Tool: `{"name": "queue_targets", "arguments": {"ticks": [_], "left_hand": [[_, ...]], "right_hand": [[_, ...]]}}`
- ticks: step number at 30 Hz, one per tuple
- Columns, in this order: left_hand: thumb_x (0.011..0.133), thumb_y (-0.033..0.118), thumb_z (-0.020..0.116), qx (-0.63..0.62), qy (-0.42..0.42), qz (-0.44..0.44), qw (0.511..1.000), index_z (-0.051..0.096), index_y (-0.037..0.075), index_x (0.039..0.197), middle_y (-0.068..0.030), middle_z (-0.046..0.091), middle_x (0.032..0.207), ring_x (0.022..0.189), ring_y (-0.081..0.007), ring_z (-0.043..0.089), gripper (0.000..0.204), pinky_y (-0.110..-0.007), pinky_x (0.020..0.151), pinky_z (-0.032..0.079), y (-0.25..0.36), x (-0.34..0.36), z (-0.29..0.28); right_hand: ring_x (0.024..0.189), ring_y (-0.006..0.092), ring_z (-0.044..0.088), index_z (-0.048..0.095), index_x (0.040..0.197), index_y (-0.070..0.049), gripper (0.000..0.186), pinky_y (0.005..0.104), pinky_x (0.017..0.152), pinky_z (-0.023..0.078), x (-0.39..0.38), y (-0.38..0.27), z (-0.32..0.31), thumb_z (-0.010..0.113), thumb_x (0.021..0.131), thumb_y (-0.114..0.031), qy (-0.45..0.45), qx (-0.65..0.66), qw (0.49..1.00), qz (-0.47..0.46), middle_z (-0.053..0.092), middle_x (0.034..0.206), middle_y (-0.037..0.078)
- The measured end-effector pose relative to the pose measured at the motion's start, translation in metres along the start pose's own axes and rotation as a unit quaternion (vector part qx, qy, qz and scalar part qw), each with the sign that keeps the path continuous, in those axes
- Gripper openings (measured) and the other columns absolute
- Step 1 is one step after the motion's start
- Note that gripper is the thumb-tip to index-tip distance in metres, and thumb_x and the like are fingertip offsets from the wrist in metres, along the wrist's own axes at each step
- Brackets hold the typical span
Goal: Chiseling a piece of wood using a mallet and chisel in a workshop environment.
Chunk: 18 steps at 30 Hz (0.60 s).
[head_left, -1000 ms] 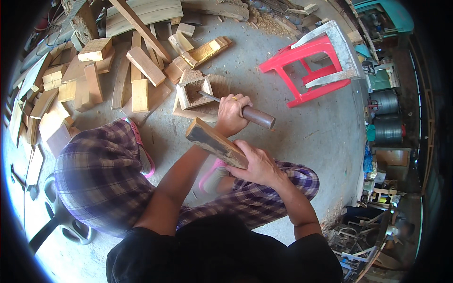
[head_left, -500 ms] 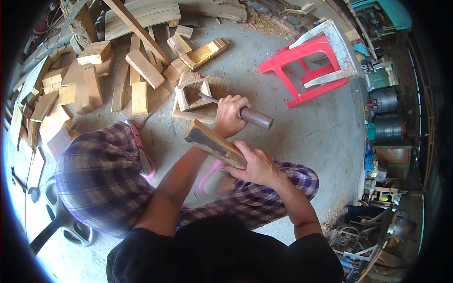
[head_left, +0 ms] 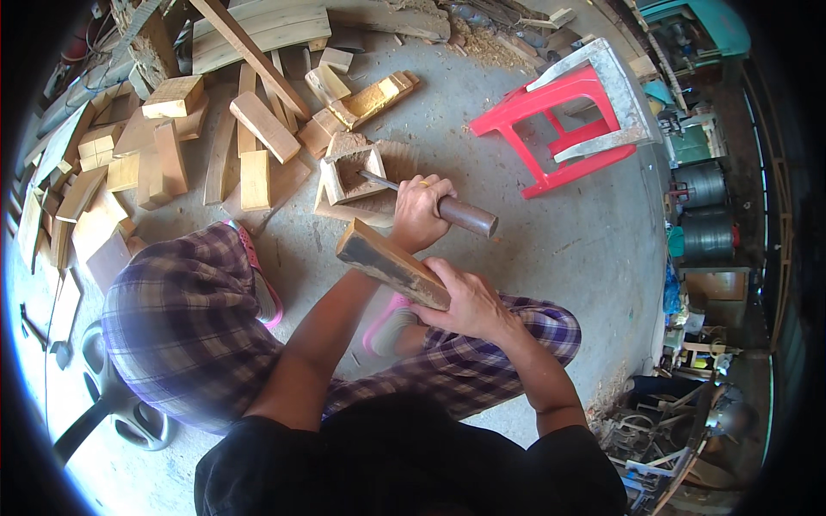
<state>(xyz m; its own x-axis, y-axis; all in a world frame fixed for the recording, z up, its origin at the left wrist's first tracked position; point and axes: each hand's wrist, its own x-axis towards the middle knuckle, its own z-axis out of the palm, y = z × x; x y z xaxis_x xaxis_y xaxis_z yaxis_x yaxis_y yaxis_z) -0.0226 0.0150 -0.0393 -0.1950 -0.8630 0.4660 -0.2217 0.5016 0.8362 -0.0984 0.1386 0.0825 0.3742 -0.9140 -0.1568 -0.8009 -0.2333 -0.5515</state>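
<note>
My left hand (head_left: pixel 422 211) is wrapped around a chisel (head_left: pixel 467 216) with a thick brown handle. The chisel's metal shank reaches left into the hollow of a small box-like wooden piece (head_left: pixel 376 163); its very tip is hard to make out. That piece rests on a wooden block (head_left: pixel 357 211) on the floor. My right hand (head_left: pixel 469 301) grips one end of a stout wooden block (head_left: pixel 391 265), dark on its upper face, held slantwise over my left forearm. The block is apart from the chisel handle.
Wooden offcuts (head_left: pixel 262 126) are heaped at the far left. A yellowish wood piece (head_left: pixel 376 97) lies beyond the hollow piece. At the right, a red plastic stool (head_left: pixel 551 138) lies tipped with a grey board (head_left: pixel 632 103) against it. A grey spoked base (head_left: pixel 129 404) stands lower left.
</note>
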Motion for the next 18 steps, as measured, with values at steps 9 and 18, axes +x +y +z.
{"name": "queue_targets", "arguments": {"ticks": [9,18], "left_hand": [[0.067,0.006,0.069,-0.016,0.018,0.000,1.000,0.064,0.011,0.080,-0.0059,0.059,0.078,0.080,-0.0301,0.057,0.015,-0.041,0.074,0.038,0.0016,0.0014,-0.0008],[0.063,0.004,0.072,0.002,0.028,-0.025,0.999,0.063,0.011,0.083,-0.0064,0.057,0.084,0.088,-0.0296,0.057,0.023,-0.040,0.077,0.039,0.0011,-0.0023,0.0022]], "right_hand": [[0.088,0.0411,0.068,0.050,0.123,-0.005,0.060,0.0458,0.073,0.056,-0.0015,0.0054,0.0039,0.081,0.077,-0.027,0.015,-0.020,0.999,-0.020,0.069,0.096,0.021],[0.089,0.0388,0.069,0.051,0.122,-0.004,0.060,0.0446,0.073,0.057,-0.0018,0.0039,0.0035,0.082,0.077,-0.027,0.011,-0.029,0.999,-0.019,0.069,0.098,0.019]]}}
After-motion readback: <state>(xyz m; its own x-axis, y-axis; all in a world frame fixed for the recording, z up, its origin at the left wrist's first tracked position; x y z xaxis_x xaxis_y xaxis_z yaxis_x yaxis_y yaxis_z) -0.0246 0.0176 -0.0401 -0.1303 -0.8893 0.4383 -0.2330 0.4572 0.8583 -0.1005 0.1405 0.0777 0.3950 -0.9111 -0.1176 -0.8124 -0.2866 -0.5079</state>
